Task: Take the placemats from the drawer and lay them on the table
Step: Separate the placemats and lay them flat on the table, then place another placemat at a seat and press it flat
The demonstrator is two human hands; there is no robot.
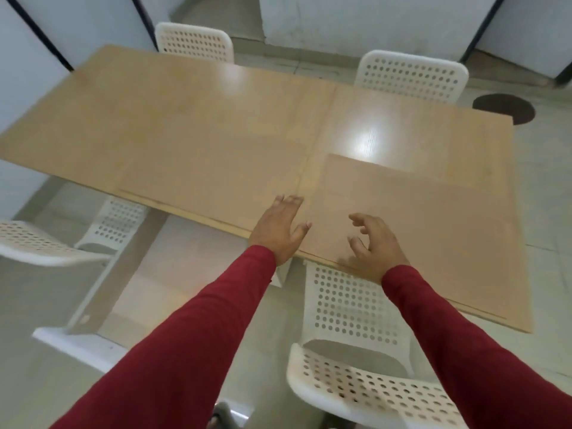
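Two tan placemats lie flat along the near edge of the light wooden table (185, 97). The left placemat (213, 181) and the right placemat (439, 236) sit side by side, almost touching at the table's middle seam. My left hand (278, 230) is open with fingers spread, its fingertips at the inner edge of the left placemat. My right hand (379, 246) is open with fingers loosely curled, over the near left corner of the right placemat. Neither hand holds anything. Both arms are in red sleeves. No drawer is in view.
White perforated chairs stand around the table: two on the far side (195, 41) (411, 77), one tucked under the near edge below my hands (356, 335), two more at the left (117, 224) (31, 239). A dark round patch (504, 108) lies on the floor at the right.
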